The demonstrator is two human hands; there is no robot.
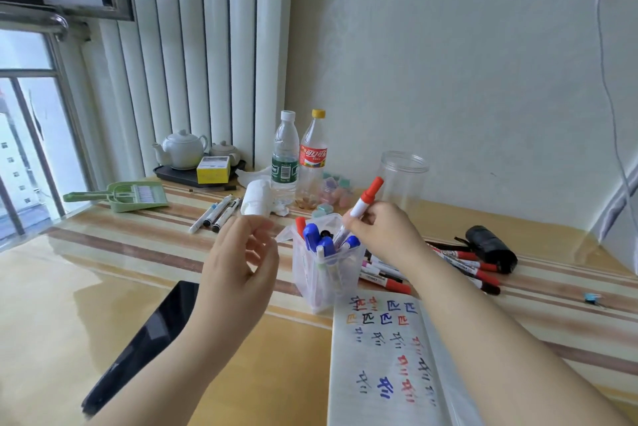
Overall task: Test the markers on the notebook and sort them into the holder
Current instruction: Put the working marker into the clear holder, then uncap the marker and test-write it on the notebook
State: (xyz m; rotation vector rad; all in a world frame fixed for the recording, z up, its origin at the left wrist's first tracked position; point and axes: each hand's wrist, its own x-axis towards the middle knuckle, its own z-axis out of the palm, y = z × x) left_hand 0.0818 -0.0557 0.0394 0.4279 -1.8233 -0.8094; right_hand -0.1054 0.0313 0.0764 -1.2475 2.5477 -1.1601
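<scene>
The right hand (378,230) has its fingers curled around a red-capped marker (362,208), tilted with the cap up and its lower end dipping into the clear holder (322,273), which already stands crowded with blue- and red-capped markers. The left hand (241,263) hovers just beside the holder, fingers loosely curled and gripping nothing. The notebook (383,356) lies in front of the holder, covered in red, blue, orange and black test marks, and a heap of untested markers (459,265) lies on the surface behind the right wrist. My worry is that the marker snags on the packed caps, or tips the light holder, since the left hand is not steadying it. The marker's tip is hidden among the others, so I cannot tell how deep it sits; the holder's inner divisions are hard to make out.
</scene>
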